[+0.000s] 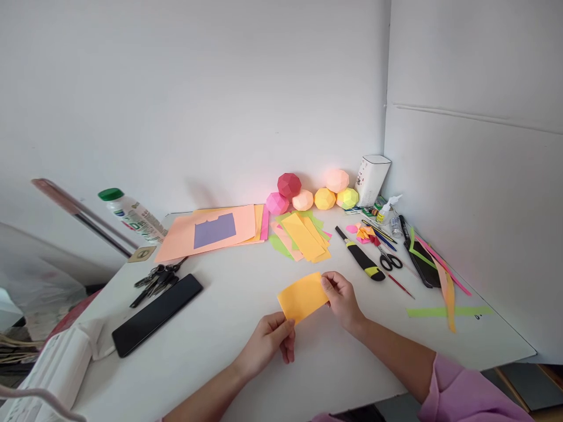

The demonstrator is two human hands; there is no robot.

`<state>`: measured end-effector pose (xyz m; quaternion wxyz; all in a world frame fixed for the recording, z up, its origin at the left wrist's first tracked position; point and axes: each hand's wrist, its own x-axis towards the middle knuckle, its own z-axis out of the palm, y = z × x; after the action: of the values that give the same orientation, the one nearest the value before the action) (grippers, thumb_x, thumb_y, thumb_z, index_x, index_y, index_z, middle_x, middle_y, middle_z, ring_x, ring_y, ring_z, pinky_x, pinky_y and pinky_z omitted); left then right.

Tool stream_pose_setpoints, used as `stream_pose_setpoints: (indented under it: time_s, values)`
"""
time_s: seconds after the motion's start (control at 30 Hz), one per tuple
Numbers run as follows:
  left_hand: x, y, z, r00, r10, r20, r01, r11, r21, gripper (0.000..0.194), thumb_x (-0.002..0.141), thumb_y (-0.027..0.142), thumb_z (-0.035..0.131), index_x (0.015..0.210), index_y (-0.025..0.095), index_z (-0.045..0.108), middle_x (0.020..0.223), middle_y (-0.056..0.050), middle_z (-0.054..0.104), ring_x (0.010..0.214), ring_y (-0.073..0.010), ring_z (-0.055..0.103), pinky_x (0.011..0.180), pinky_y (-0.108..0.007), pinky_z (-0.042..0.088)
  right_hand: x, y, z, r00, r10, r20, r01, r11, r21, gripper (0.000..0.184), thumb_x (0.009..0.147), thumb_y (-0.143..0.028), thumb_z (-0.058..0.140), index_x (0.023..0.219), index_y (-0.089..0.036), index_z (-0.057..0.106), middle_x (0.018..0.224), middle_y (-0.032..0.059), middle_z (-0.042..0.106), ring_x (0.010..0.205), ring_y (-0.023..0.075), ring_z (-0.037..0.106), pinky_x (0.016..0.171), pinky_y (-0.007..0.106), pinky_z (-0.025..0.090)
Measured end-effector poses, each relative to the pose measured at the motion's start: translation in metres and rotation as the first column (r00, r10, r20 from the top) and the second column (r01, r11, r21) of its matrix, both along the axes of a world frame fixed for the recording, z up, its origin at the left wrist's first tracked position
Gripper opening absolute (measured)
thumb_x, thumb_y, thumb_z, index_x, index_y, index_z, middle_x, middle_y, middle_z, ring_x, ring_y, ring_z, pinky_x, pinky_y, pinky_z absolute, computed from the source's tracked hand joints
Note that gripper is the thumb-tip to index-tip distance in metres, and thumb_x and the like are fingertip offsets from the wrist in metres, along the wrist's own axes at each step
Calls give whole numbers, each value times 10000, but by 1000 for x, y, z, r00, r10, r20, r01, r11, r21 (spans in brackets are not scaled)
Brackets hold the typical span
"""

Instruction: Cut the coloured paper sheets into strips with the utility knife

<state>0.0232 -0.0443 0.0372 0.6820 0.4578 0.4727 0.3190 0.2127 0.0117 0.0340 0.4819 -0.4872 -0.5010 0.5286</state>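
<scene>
An orange-yellow piece of paper (pixel 302 298) is held above the white table between both of my hands. My left hand (pixel 270 339) pinches its lower left edge between thumb and fingers. At the right edge, my right hand (pixel 341 296) grips it with the thumb on top. Just beyond lies a pile of cut paper strips (pixel 303 234) in orange, green and pink. A black and yellow utility knife (pixel 360 255) rests to the right of the pile, with scissors (pixel 389 259) beside it.
Faceted paper balls (pixel 324 198) stand along the back wall. Large paper sheets (pixel 185 239) lie back left, near a bottle (pixel 132 214). A black phone (pixel 157 315) and keys (pixel 160 278) are at left. Glue bottles (pixel 387 210), paper scraps and a green strip (pixel 444 312) occupy the right.
</scene>
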Motion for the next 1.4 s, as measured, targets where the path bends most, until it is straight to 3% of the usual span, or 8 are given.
stream_pose_setpoints:
  time_s: [0.2,0.3,0.53,0.63,0.73,0.87,1.07,1.4]
  values:
    - [-11,10,8,994,93,-54,-87,990,112,384,760,510,566,584,169,575,623,-37,606,558,-156,585,549,-287,472,0,4,-8,998,58,-3,-58,997,-59,422,760,-604,592,793,-185,547,630,-37,452,498,91,374,414,225,336]
    - [-17,16,11,988,134,-74,-122,982,144,382,766,539,563,698,167,619,704,-55,656,618,-171,595,614,-304,492,-1,5,-9,996,94,5,-93,992,-80,410,756,-590,596,779,-184,540,588,-52,456,454,81,367,409,228,320]
    - [-20,23,7,969,239,-62,-233,968,98,435,745,620,590,753,185,598,697,-22,636,650,-172,584,631,-296,492,1,5,-9,978,207,16,-204,972,-113,257,785,-429,586,726,-188,514,518,-68,455,451,84,397,435,222,300]
    - [-22,25,4,939,342,-40,-338,937,82,436,707,622,626,716,188,583,722,-15,618,636,-159,563,610,-286,484,4,5,-9,938,345,3,-343,932,-120,204,761,-343,602,681,-191,492,576,-50,512,499,86,432,474,222,333]
    - [-26,26,3,922,386,-3,-386,922,34,409,694,587,655,684,186,579,698,-8,605,642,-152,551,596,-263,459,8,6,-9,859,512,-13,-510,853,-114,170,739,-317,621,695,-177,536,686,-18,568,576,96,478,535,235,382]
    - [-28,26,1,953,291,80,-284,955,-85,370,665,524,708,645,174,589,635,1,599,577,-125,531,548,-233,397,12,8,-7,814,578,-54,-581,811,-74,222,788,-389,582,798,-168,599,703,-13,571,541,87,482,507,231,346]
    - [-21,19,4,997,-38,65,43,996,-75,407,665,547,712,620,162,589,599,-4,590,532,-109,491,533,-237,331,11,7,-7,872,489,-32,-490,870,-59,298,813,-459,581,755,-169,613,610,-21,539,512,91,437,471,224,325]
    - [-18,17,5,994,-101,37,103,994,-33,420,695,556,693,623,165,556,590,15,571,530,-97,460,534,-235,293,7,6,-9,910,413,-26,-413,904,-109,224,776,-356,600,659,-190,503,524,-73,436,450,69,347,441,220,248]
